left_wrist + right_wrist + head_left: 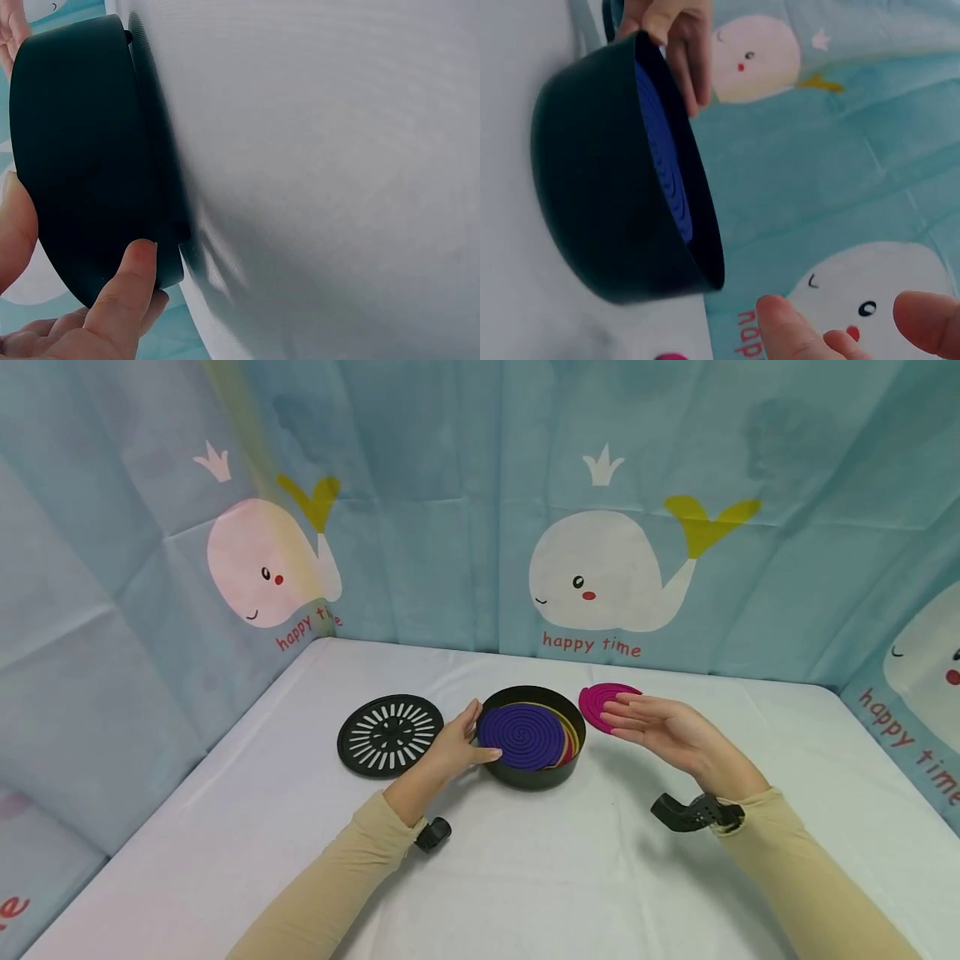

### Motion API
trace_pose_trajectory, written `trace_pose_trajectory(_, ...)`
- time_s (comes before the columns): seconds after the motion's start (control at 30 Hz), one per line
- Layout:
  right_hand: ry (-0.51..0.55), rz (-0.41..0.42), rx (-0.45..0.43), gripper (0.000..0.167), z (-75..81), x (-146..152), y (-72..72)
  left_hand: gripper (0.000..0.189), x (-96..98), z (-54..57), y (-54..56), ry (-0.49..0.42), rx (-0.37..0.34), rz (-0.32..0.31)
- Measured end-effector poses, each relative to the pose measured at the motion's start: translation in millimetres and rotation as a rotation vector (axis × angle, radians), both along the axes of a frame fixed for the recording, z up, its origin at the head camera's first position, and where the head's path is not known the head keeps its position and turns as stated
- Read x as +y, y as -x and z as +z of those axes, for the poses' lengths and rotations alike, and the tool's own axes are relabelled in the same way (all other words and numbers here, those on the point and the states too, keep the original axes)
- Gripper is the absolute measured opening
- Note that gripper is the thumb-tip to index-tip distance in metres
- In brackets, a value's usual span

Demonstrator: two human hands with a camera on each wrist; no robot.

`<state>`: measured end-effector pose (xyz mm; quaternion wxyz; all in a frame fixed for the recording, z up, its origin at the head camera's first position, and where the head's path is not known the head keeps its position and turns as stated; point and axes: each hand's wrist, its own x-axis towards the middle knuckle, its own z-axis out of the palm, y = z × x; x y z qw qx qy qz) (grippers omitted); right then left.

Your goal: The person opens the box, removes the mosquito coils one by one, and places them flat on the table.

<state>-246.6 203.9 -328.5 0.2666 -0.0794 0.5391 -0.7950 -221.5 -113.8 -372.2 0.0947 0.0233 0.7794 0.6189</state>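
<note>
A round black container (pixel 531 778) stands on the table, with a purple spiral coaster (pixel 521 737) on top inside it. Yellow and red edges of other coasters (pixel 572 745) show beneath. My left hand (pixel 452 747) holds the container's left side, thumb at the near rim and fingers farther back; its fingertips touch the dark wall in the left wrist view. To the right, my right hand (pixel 660 731) hangs in the air with fingers extended, holding nothing. It partly hides a magenta spiral coaster (pixel 596 702) lying on the table.
A black slotted round lid (pixel 390 737) lies left of the container, close by my left forearm. White cloth (pixel 540 877) covers the table. Behind it hangs a blue curtain (pixel 450 577) printed with whales.
</note>
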Motion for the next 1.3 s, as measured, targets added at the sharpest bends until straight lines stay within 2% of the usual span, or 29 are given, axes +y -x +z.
trace_pose_trajectory(0.23,-0.064,0.024,-0.015,0.061,6.6,-29.4,-2.7,0.094,-0.6,1.6,-1.2,0.031,0.005,-0.005)
trace_pose_trajectory(0.57,-0.031,0.058,-0.039,0.058,0.8,-53.5,5.3,0.094,0.8,1.4,-0.7,0.016,0.012,-0.008)
trace_pose_trajectory(0.73,-0.06,0.079,-0.025,0.058,-4.0,-60.8,11.2,0.094,0.9,1.2,-1.3,0.02,0.01,0.0)
trace_pose_trajectory(1.0,-0.106,0.067,-0.041,0.06,-7.0,-68.5,18.1,0.094,2.0,0.7,-1.2,0.029,0.011,-0.002)
trace_pose_trajectory(1.3,-0.154,0.07,-0.024,0.06,-6.4,-71.2,19.6,0.094,0.5,1.3,-1.8,0.02,0.008,-0.002)
